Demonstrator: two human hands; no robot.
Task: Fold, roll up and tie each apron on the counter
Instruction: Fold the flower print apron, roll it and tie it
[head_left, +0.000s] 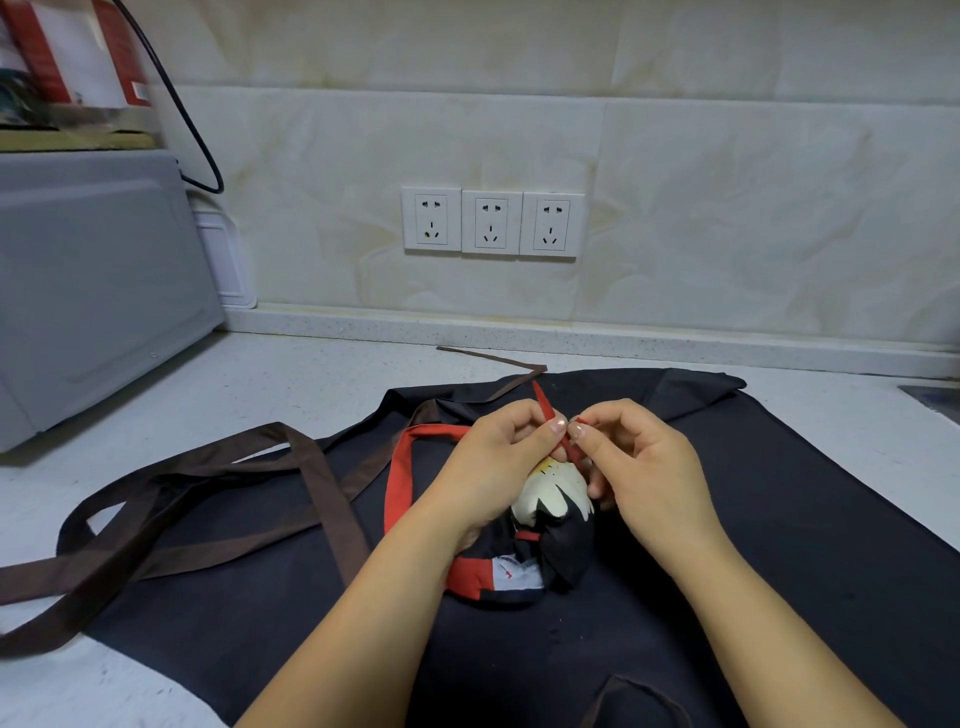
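A rolled-up black apron (550, 540) with a white print and red trim lies on top of a flat dark apron (779, 545) spread over the counter. My left hand (493, 467) and my right hand (639, 462) meet just above the roll. Each pinches a thin red tie (545, 410) between thumb and fingers; one end sticks up behind my left thumb. A wider red strap loop (400, 467) curves out to the left of the roll. The knot area is hidden by my fingers.
Long brown straps (171, 493) of the flat apron trail over the white counter (260, 384) to the left. A grey microwave (88, 280) stands at the far left. Three wall sockets (491, 222) sit on the tiled wall behind. A sink edge (935, 397) shows at right.
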